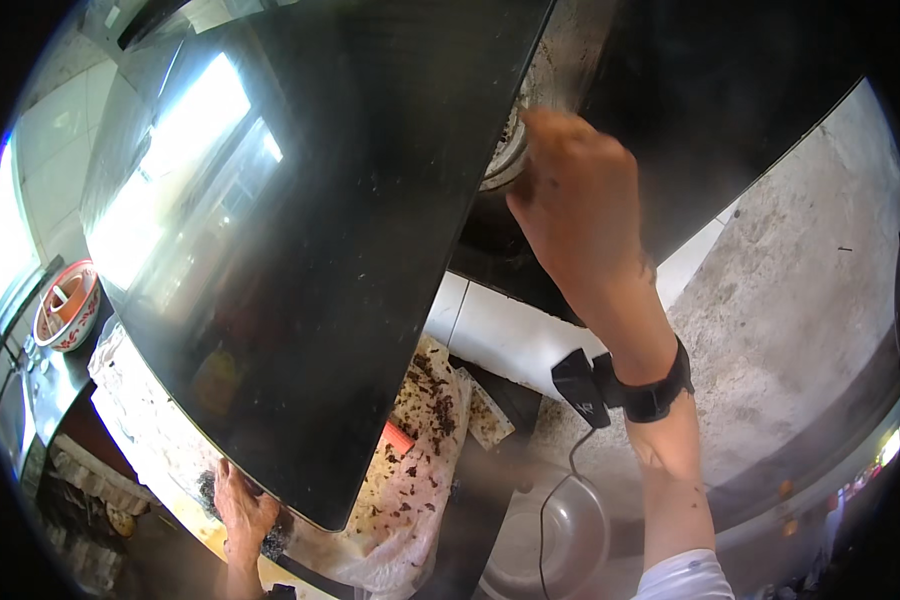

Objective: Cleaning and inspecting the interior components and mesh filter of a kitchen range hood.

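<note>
A large glossy black panel (345, 210) fills the middle of the view and mirrors a bright window. My right hand (585, 195) reaches past its right edge, fingers curled in at a round greasy metal ring (504, 169). The fingertips are hidden, so what they hold does not show. Around that wrist is a black strap (649, 394) carrying a small black device (581, 388) with a cable. At the panel's lower left edge, my left hand (244, 510) lies over a dark wiry scouring pad (274, 541), which shows on both sides of it.
Grime-flecked plastic sheeting (420, 487) and an orange-red piece (397, 437) lie below the panel. A clear basin (532, 540) stands on the stained grey floor (780, 262). White tiles (502, 322) edge the dark recess. A patterned enamel bowl (71, 330) sits at far left.
</note>
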Demonstrator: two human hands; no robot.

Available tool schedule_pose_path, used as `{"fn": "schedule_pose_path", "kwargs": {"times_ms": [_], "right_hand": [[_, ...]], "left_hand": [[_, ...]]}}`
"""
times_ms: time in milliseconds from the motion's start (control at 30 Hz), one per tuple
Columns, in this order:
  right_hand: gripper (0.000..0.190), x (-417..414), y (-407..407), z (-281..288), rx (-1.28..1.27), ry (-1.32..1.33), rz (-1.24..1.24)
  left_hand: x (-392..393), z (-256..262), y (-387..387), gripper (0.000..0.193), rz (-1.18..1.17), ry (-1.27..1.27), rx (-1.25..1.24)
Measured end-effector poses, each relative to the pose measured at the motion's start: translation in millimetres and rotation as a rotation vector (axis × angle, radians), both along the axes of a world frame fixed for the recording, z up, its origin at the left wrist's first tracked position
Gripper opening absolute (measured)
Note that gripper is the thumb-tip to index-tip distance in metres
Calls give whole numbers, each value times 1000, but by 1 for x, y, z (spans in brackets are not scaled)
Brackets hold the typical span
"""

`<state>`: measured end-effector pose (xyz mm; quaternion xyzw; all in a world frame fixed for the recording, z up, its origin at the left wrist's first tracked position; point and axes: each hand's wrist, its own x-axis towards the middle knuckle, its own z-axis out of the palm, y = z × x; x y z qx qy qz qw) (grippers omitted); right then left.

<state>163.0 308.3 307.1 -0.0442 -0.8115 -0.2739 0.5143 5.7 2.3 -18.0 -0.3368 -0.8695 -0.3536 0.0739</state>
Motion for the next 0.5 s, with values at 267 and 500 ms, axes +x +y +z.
{"fn": "schedule_pose_path", "kwargs": {"times_ms": [267,500], "right_hand": [[11,-39,10,10,165,141,81],[11,-13,0,19,113,27,-24]], "left_hand": [[2,5,4,49,39,-15,33],[10,17,8,50,93,-27,91]]}}
